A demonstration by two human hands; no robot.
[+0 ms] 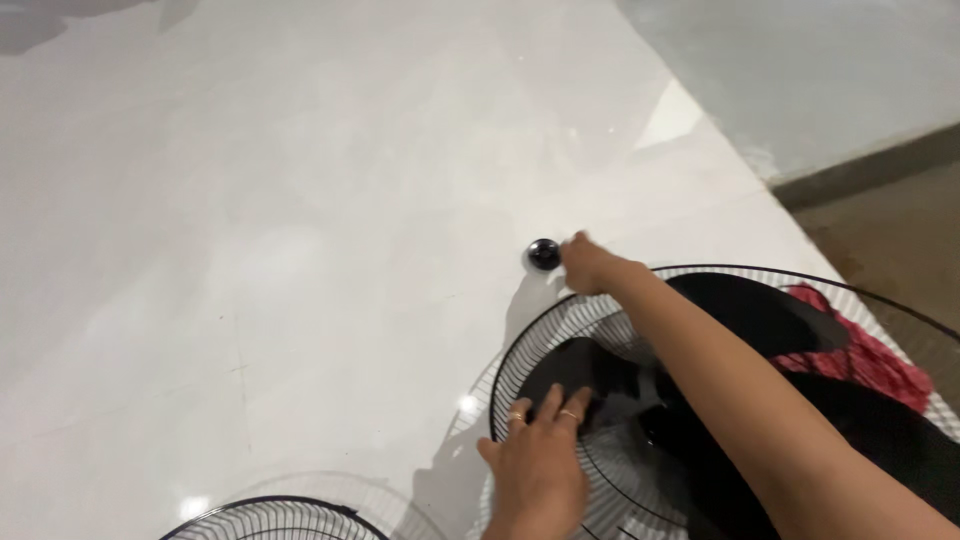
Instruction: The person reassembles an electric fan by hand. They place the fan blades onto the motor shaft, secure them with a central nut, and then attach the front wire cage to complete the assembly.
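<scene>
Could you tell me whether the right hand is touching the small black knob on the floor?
Touching: the head view shows the right hand with fingertips against the small black knob.

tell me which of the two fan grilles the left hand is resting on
The larger wire grille at right, with black blades under it; the left hand lies on it. The other grille sits apart at the bottom left edge.

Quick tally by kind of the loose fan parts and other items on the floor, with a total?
Wire fan grilles: 2, one under the left hand, one at the bottom edge
Black fan blade sets: 1
Small round black caps: 1, at the right hand
Red cloths: 1
Total: 5
</scene>
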